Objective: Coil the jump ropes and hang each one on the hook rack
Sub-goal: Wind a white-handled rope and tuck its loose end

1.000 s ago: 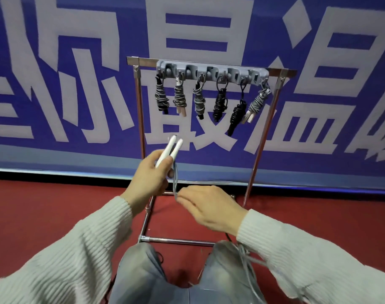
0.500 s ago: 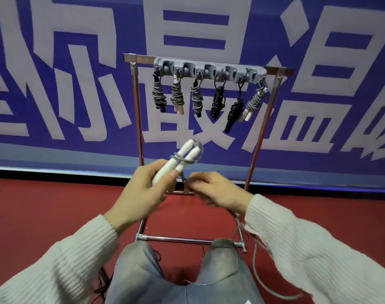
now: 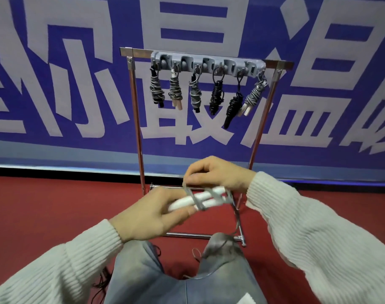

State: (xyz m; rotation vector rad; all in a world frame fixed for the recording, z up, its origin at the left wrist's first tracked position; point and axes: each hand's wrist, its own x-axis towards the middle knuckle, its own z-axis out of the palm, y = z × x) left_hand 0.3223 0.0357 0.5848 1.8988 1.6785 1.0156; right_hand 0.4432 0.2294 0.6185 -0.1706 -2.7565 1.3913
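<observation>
Hook rack (image 3: 206, 64) ahead, six coiled ropes (image 3: 196, 95)

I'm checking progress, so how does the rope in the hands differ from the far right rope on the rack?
The white-handled rope is held level by both hands, with only a few turns wound; the rightmost hung rope dangles tilted from the hook rack, fully coiled. Both have pale handles and grey cord.

You hold two white handles (image 3: 198, 199) side by side, grey cord (image 3: 199, 201) looped round; six coiled ropes (image 3: 216, 96) hang on the grey hook rack (image 3: 206, 64).
</observation>
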